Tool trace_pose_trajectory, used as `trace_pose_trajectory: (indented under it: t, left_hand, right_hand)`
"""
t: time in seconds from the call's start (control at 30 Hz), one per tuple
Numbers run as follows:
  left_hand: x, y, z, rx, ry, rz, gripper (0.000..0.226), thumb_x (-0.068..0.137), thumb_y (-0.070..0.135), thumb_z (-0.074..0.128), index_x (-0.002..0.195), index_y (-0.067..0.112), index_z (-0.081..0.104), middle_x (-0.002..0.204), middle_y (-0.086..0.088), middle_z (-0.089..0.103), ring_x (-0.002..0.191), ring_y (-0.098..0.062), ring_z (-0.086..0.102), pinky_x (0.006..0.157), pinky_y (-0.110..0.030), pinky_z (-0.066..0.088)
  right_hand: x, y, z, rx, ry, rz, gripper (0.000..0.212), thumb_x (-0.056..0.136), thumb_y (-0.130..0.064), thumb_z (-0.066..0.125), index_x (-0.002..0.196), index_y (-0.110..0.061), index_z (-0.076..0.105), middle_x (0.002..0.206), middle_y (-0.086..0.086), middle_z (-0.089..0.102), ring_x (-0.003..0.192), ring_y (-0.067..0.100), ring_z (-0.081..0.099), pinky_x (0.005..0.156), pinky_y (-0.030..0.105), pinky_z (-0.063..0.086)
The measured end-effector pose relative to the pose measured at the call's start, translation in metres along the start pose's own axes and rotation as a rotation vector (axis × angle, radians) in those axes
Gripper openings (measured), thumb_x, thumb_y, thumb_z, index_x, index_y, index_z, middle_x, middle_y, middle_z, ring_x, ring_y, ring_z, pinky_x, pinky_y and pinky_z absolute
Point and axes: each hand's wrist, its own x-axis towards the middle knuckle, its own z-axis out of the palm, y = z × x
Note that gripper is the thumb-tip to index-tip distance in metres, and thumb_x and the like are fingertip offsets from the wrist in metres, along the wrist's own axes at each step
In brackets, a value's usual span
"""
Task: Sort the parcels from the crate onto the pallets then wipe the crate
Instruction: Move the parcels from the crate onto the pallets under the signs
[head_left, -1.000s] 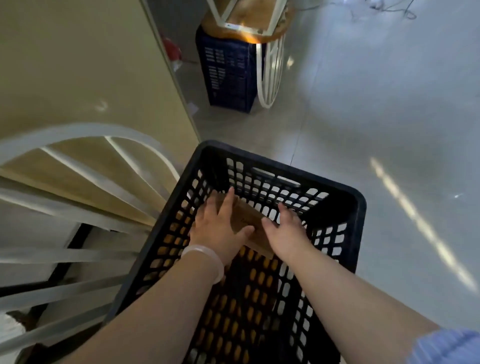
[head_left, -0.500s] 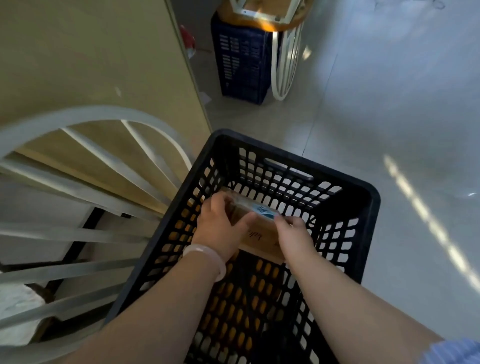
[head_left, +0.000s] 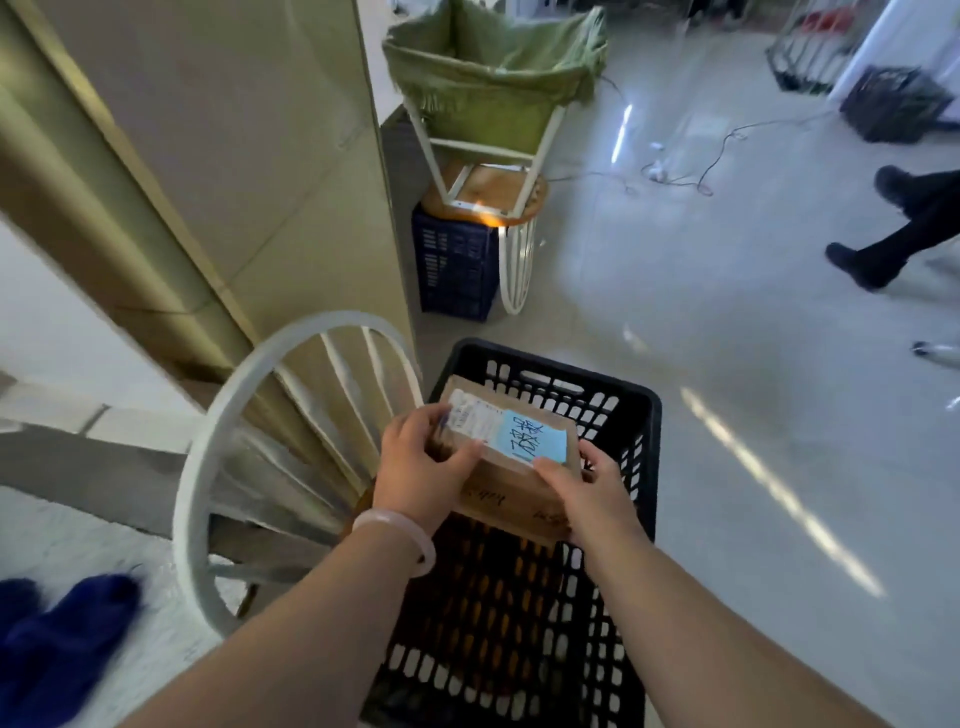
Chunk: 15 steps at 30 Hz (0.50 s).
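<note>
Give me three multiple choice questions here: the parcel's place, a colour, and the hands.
1. Where is the parcel?
A. lying on a pallet
B. held over the black crate
C. flat on the floor
2. What colour is the handwritten label?
A. light blue
B. red
C. yellow
3. What do the left hand and right hand do?
A. both grip the parcel
B. only the left grips it
C. both hang empty
Answers: 1 B, it is up at rim height; 2 A, pale blue with black scrawl; 3 A, each hand curls round an end.
</note>
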Motion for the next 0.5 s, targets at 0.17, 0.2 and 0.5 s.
trace_pose_trajectory:
  t: [0.17,0.2,0.5]
  left_hand:
    - [-0.025,0.013,-0.053,-0.117,-0.097,0.159,0.035,0.081,0.028,0.075,0.109,0.044,0.061,0.121,0.015,0.048,0.113,-0.007,0.049,0.104,-0.036,0.045]
    - [-0.028,0.015,-0.06,-0.136,-0.122,0.181,0.036,0.08,0.029,0.075,0.11,0.046,0.062,0.12,0.015,0.049,0.114,-0.008,0.05,0.104,-0.039,0.046]
    - [-0.086,0.032,-0.074,-0.173,-0.114,0.126,0.11,0.077,0.049,0.076,0.147,0.055,-0.009,0.162,0.007,-0.012,0.15,-0.027,0.006,0.117,-0.05,0.026]
  right_hand:
    - [-0.057,-0.014,-0.005,0.32,-0.072,0.041,0.059,0.097,-0.046,0.054,0.148,-0.05,0.023,0.109,-0.004,0.062,0.098,0.027,0.063,0.081,0.054,0.057]
    - [-0.066,-0.015,-0.005,0.348,-0.086,0.04,0.059,0.097,-0.044,0.054,0.147,-0.05,0.024,0.111,-0.002,0.064,0.098,0.028,0.065,0.079,0.055,0.058]
    - [-0.132,-0.033,0.011,0.469,-0.001,-0.114,0.074,0.093,-0.026,0.066,0.149,-0.043,0.02,0.104,-0.003,0.063,0.089,0.021,0.065,0.071,0.052,0.06]
